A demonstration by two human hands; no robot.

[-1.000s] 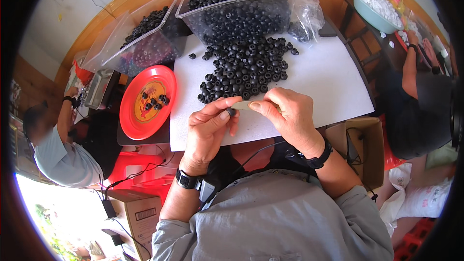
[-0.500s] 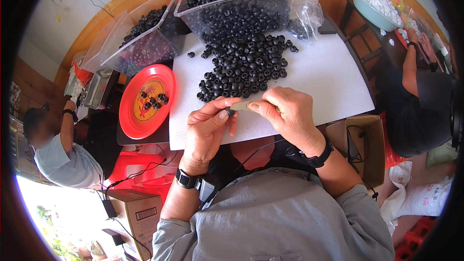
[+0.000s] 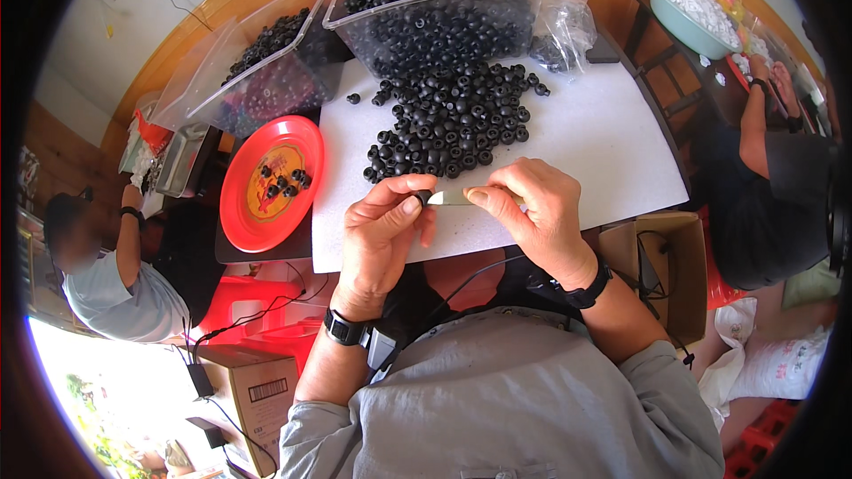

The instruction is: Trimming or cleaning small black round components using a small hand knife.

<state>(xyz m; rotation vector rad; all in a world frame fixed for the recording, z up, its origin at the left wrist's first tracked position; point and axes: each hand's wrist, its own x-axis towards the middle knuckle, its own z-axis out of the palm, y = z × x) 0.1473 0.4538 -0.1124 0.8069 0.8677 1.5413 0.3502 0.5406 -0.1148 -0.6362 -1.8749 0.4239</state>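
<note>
Between the thumb and fingers of my left hand (image 3: 380, 229) is a small black ring-shaped part (image 3: 423, 199). My right hand (image 3: 538, 213) is closed on a short knife, and its pale blade (image 3: 450, 199) points left with the tip at the black part. The knife's handle is mostly hidden in my fingers. Just beyond my hands, a heap of the same round black parts (image 3: 453, 120) lies on a white foam sheet (image 3: 612, 137). To the left, a red plate (image 3: 232, 195) with a yellow patterned middle holds several black parts.
Behind the heap stands a clear plastic bin (image 3: 435, 31) full of black parts, beside a second clear bin (image 3: 200, 93). A clear plastic bag (image 3: 564, 22) lies right of them. Co-workers sit at both sides; near the right one is a pale green basin (image 3: 688, 22) of white pieces.
The knife blade has turned in my right hand and now shows a brighter face at the black part. Both hands stay nearly in place.
</note>
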